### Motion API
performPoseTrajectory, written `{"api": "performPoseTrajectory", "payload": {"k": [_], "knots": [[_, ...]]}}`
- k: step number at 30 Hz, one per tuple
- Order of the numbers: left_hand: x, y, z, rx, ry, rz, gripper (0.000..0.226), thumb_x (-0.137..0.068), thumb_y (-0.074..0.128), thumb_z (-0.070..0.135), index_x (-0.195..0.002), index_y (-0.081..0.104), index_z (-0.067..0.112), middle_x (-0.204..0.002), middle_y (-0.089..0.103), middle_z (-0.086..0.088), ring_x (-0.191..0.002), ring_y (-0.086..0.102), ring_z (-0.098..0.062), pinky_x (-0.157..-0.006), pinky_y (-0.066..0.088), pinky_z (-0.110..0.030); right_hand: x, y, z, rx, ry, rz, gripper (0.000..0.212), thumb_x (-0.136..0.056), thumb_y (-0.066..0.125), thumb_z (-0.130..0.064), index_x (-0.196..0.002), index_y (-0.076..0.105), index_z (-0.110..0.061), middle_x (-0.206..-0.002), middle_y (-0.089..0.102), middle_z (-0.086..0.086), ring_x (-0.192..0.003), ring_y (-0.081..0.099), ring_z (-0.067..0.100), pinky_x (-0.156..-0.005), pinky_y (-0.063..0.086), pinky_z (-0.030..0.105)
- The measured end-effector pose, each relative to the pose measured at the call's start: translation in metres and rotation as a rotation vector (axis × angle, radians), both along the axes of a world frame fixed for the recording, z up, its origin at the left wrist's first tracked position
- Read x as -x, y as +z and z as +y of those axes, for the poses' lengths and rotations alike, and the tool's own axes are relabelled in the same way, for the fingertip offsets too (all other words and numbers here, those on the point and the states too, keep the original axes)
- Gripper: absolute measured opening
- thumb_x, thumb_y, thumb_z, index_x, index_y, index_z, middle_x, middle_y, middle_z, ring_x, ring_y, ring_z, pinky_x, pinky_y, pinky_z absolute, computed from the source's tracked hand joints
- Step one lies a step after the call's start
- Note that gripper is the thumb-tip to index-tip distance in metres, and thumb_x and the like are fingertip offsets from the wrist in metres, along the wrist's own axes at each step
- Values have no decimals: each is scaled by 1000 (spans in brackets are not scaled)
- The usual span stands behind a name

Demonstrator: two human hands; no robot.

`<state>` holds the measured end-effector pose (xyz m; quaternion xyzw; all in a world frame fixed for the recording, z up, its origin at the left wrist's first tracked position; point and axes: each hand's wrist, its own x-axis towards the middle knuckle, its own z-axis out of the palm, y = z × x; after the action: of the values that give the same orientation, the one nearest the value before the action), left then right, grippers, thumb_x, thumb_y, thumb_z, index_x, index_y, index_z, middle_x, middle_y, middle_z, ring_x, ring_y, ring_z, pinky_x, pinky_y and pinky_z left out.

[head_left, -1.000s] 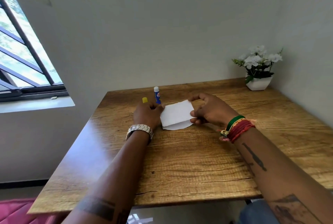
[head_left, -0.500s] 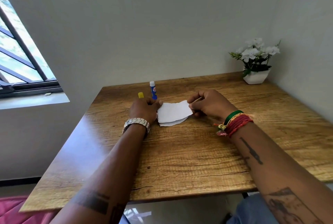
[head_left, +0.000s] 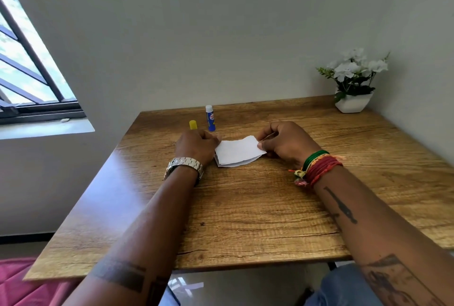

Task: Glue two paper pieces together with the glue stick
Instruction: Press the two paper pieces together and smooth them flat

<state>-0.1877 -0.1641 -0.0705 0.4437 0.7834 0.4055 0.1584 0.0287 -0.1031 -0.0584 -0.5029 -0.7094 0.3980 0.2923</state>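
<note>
Wooden worktop (head_left: 245, 219). Two stacked white paper pieces (head_left: 237, 152) lie at centre. Left hand (head_left: 195, 146) pinches their 9 o'clock edge; right hand (head_left: 286, 142) grips the top sheet's 3 o'clock edge, lifted slightly. Glue stick (head_left: 210, 121) upright at 11 o'clock, uncapped; yellow cap (head_left: 193, 124) just beside it. Potted white flowers (head_left: 353, 84) at 2 o'clock, far corner. Nothing blocks the paper.

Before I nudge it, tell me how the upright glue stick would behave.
The glue stick stands tall and narrow on the table, so it probably tips easily. Being round, it would likely roll afterward. Its yellow cap sits apart, so glue may smear.
</note>
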Motion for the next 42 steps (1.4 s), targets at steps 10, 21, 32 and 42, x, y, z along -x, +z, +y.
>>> {"api": "performPoseTrajectory", "payload": {"k": [10, 21, 32, 42], "knots": [[-1, -2, 0, 25, -5, 152, 17, -86, 76, 40, -81, 75, 24, -75, 64, 13, -80, 60, -13, -70, 43, -26, 4, -3, 0, -120, 69, -159, 15, -88, 76, -13, -98, 81, -23, -102, 74, -7, -90, 62, 3, -70, 44, 17], [-3, -4, 0, 61, -27, 272, 12, -85, 77, 38, -85, 75, 26, -91, 74, 5, -83, 60, -13, -70, 39, -26, 8, -4, -1, -217, 88, -300, 16, -91, 72, -17, -103, 82, -22, -118, 75, -3, -92, 56, 5, -84, 40, 23], [-16, 1, -6, 96, -63, 431, 14, -90, 73, 30, -93, 76, 16, -98, 74, -4, -82, 60, -17, -69, 45, -29, 14, 1, -12, -288, 90, -417, 19, -94, 66, -14, -103, 82, -19, -117, 76, -2, -110, 65, 16, -87, 41, 22], [-18, -1, -11, 102, -37, 415, 35, -88, 74, 32, -117, 61, 16, -122, 60, -12, -107, 62, -32, -90, 53, -44, 15, 5, -18, -311, 105, -497, 25, -96, 62, -8, -111, 79, -17, -126, 72, 3, -119, 63, 21, -98, 45, 28]]}}
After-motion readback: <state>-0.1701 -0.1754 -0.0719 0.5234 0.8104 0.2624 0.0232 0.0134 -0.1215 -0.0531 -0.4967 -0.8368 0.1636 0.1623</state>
